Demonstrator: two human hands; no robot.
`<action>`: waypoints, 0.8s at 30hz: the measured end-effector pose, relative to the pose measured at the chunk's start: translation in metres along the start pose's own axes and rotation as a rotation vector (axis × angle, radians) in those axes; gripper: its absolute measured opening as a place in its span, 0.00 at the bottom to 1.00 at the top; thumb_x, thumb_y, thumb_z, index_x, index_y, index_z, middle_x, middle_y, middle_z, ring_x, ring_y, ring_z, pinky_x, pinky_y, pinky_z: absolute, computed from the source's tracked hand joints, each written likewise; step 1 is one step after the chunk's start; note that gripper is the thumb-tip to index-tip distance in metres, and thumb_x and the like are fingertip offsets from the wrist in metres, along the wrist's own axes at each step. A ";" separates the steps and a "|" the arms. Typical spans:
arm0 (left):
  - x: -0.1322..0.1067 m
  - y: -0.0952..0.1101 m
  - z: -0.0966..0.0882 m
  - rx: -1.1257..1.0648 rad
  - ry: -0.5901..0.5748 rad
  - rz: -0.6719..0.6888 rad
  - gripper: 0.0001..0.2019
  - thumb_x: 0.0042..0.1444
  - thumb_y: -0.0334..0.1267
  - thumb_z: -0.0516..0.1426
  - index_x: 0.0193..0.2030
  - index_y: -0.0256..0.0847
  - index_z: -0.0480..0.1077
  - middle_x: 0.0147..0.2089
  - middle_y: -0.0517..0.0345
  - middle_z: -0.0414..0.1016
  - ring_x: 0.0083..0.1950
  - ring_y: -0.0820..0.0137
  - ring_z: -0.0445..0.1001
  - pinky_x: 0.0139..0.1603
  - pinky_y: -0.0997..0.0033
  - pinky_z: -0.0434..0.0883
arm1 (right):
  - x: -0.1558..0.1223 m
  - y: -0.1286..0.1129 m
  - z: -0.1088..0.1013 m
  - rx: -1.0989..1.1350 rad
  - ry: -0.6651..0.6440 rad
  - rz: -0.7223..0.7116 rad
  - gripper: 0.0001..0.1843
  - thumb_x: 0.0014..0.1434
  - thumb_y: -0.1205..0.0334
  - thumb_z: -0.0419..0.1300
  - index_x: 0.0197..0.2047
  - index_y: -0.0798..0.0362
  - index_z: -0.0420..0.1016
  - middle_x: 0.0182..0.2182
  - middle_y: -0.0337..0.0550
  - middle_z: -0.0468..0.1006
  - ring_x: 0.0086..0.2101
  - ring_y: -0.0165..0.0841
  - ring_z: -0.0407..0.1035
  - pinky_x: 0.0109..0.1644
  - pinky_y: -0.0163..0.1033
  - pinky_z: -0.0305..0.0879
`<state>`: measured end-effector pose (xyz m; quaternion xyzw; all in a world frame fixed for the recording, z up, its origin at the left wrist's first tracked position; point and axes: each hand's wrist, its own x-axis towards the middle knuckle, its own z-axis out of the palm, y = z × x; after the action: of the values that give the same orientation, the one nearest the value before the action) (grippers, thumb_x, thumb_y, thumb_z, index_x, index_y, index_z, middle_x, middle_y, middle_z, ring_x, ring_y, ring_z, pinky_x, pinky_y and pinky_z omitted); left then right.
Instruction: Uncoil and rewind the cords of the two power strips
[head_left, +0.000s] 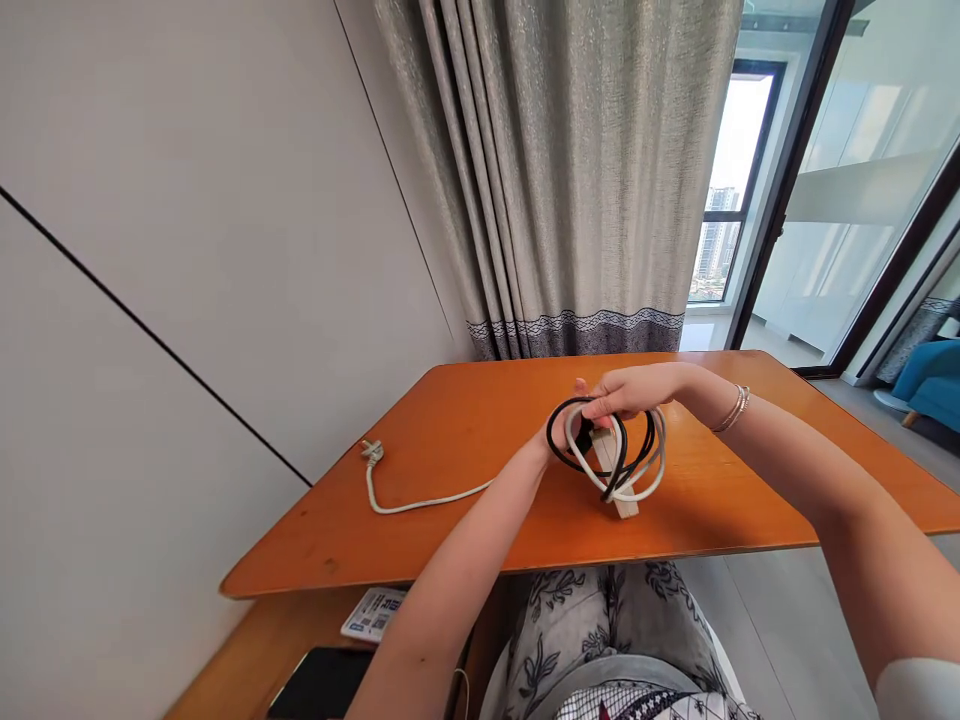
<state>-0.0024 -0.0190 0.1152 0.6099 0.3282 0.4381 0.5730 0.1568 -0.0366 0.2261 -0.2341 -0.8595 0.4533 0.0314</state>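
Over the wooden table, my right hand (628, 390) pinches a bundle of looped cables from above. In the bundle are a black cable (550, 432) and a white cable (661, 450). My left hand (564, 424) is closed around the bundle's left side; its fingers are partly hidden by the loops. A slim whitish power strip (627, 504) slants below my hands, partly behind the loops. From beneath my left forearm, a white cord (427, 504) runs left over the table to a white plug (373, 453).
The orange-brown table (465, 410) has its front edge near my lap. Below it on the left, a lower shelf (225, 670) bears a dark flat object (319, 682) and a printed card (373, 613). A curtain (570, 200) hangs behind; a blue seat (926, 385) stands right.
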 end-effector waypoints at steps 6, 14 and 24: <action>-0.012 0.002 -0.001 -0.160 -0.216 -0.067 0.56 0.29 0.90 0.34 0.30 0.36 0.73 0.19 0.61 0.55 0.22 0.74 0.54 0.21 0.70 0.55 | 0.014 0.045 -0.005 0.463 0.524 -0.067 0.30 0.52 0.32 0.65 0.27 0.50 0.62 0.15 0.24 0.47 0.17 0.21 0.39 0.21 0.32 0.35; -0.010 0.003 -0.002 0.114 -0.038 -0.007 0.21 0.32 0.45 0.70 0.30 0.37 0.70 0.23 0.65 0.64 0.26 0.76 0.63 0.30 0.73 0.63 | 0.029 0.111 0.012 0.670 1.038 0.053 0.29 0.50 0.31 0.63 0.29 0.49 0.62 0.15 0.27 0.52 0.18 0.25 0.48 0.22 0.34 0.47; 0.005 -0.004 -0.007 0.329 0.136 0.096 0.07 0.38 0.40 0.57 0.25 0.40 0.68 0.24 0.63 0.65 0.29 0.71 0.64 0.33 0.71 0.62 | 0.022 0.133 0.042 0.454 1.164 0.100 0.26 0.54 0.34 0.59 0.28 0.52 0.70 0.25 0.38 0.70 0.32 0.32 0.63 0.38 0.38 0.62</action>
<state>-0.0058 -0.0108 0.1116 0.6793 0.4040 0.4455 0.4206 0.1762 0.0046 0.0923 -0.4699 -0.5716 0.4238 0.5223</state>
